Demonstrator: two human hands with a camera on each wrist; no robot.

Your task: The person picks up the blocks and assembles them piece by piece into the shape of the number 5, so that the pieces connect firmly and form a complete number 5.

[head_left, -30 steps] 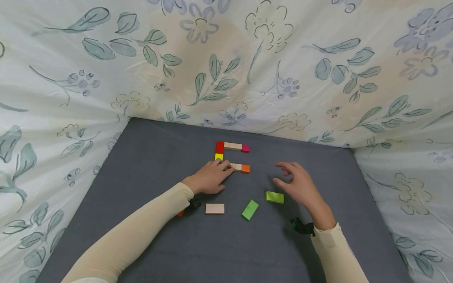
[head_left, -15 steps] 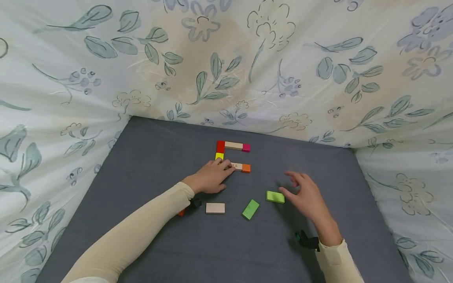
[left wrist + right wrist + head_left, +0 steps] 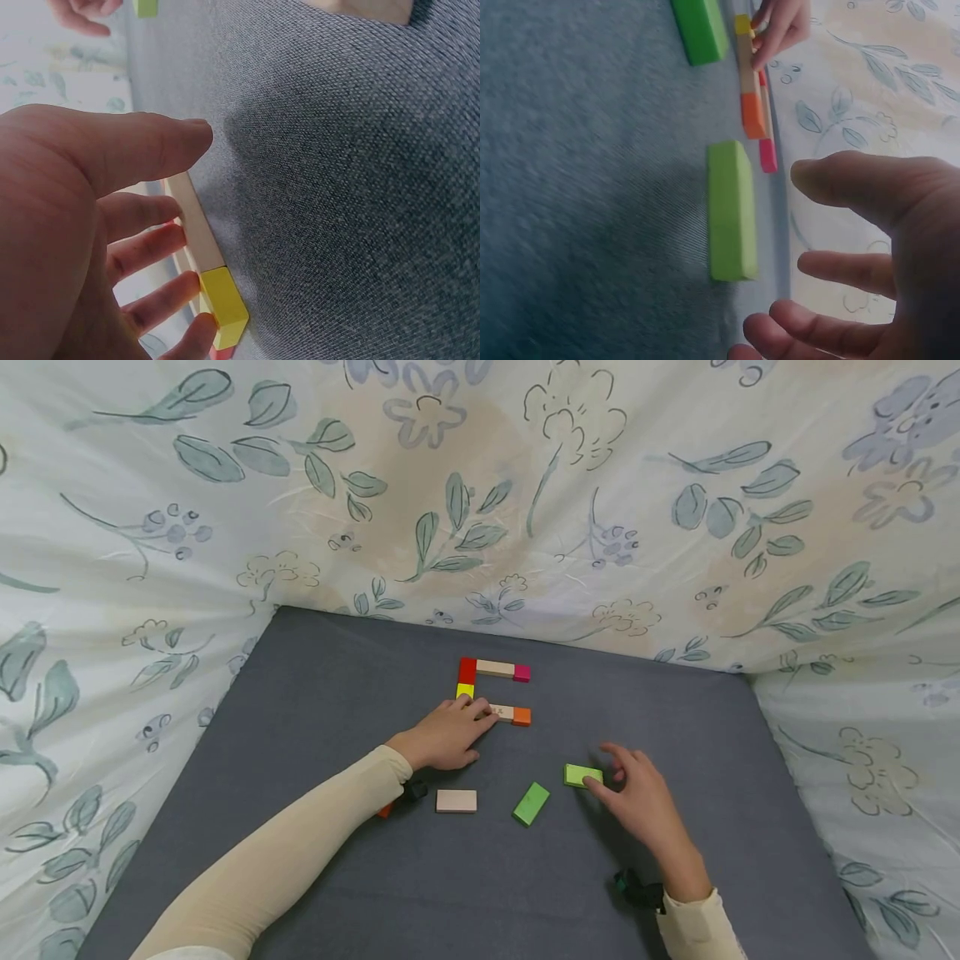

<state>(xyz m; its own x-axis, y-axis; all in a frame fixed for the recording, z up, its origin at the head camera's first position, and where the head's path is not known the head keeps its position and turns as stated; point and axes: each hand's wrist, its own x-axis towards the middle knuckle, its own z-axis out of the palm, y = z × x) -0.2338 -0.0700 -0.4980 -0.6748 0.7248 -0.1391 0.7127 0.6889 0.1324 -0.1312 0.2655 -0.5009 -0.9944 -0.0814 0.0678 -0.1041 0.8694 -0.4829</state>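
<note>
Several small blocks form a bracket shape: a red block [image 3: 467, 670], a yellow block [image 3: 465, 691], a plain wood block [image 3: 495, 668] with a magenta block [image 3: 522, 673] at its end, and a marked wood block [image 3: 504, 713] ending in an orange block [image 3: 521, 717]. My left hand [image 3: 442, 737] rests its fingertips on the yellow and marked wood blocks, thumb apart in the left wrist view. Over a lime green block [image 3: 582, 775] is my right hand [image 3: 637, 797], thumb and fingers spread. In the right wrist view that block [image 3: 731, 214] lies flat, a gap from the thumb.
A darker green block [image 3: 531, 804] lies angled left of the lime one. Farther left is a pale pinkish block [image 3: 456, 802], and an orange-red block [image 3: 386, 811] shows partly beneath the left forearm. Floral cloth [image 3: 480, 527] hangs behind and beside the dark grey table surface [image 3: 420, 893].
My right hand first moved right and toward me, then a little left, bringing its thumb over the lime green block. My left hand and the blocks stay put.
</note>
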